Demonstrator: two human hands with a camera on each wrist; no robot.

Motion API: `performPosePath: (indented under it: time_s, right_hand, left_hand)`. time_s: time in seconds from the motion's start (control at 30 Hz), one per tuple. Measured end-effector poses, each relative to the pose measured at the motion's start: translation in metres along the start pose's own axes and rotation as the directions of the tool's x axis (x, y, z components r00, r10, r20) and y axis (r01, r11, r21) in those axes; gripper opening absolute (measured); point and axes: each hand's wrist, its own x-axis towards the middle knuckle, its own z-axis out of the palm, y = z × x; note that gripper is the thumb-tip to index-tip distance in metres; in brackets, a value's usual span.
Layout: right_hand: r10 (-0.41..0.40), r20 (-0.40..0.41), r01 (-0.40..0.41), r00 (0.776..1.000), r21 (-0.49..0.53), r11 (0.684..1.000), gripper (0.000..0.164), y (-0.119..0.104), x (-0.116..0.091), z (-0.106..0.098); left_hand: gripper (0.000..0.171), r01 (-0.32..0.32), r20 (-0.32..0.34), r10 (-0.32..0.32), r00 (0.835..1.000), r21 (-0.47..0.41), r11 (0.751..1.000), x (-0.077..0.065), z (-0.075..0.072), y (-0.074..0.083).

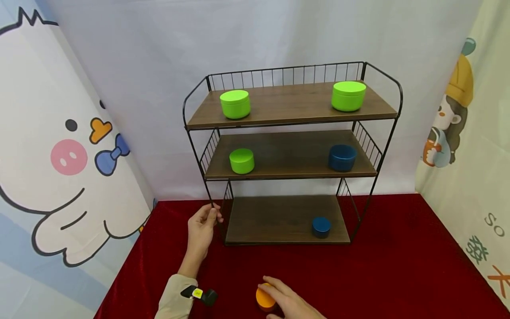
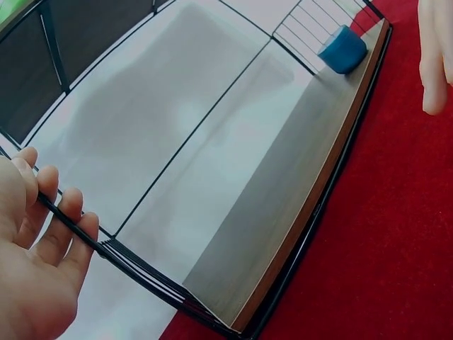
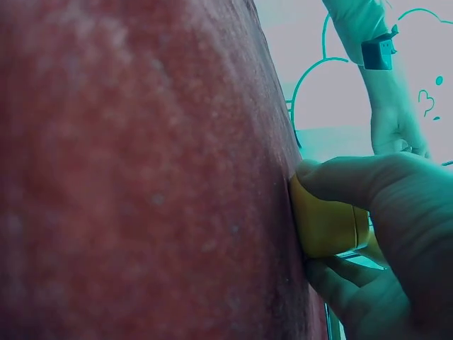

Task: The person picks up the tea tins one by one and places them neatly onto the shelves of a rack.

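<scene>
My left hand (image 1: pixel 202 226) grips the thin black side wire of a three-tier shelf rack (image 1: pixel 275 219), low on its left side. In the left wrist view the fingers (image 2: pixel 71 205) curl round that wire. On the red cloth in front of the rack, my right hand (image 1: pixel 292 305) holds a small round orange tin (image 1: pixel 264 298). The right wrist view has the thumb on one side of the tin (image 3: pixel 325 219) and fingers on the other; its base rests on or right by the cloth.
Two green tins (image 1: pixel 235 104) (image 1: pixel 348 96) stand on the top shelf. The middle shelf bears a green tin (image 1: pixel 241 161) at left and a dark blue one (image 1: pixel 342 157) at right. A smaller blue tin (image 1: pixel 321 227) sits on the bottom shelf's right. Red cloth (image 1: pixel 398 266) covers the table.
</scene>
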Motion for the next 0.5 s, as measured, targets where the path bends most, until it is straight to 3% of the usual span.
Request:
performPosePath:
  time_s: [0.5]
  right_hand:
    - [-0.028,0.01,0.029,1.0,-0.117,0.993,0.061,-0.005,0.011,-0.004]
  left_hand:
    - [0.021,0.004,-0.002,-0.004,1.0,-0.004,1.0,0.0,0.0,0.001]
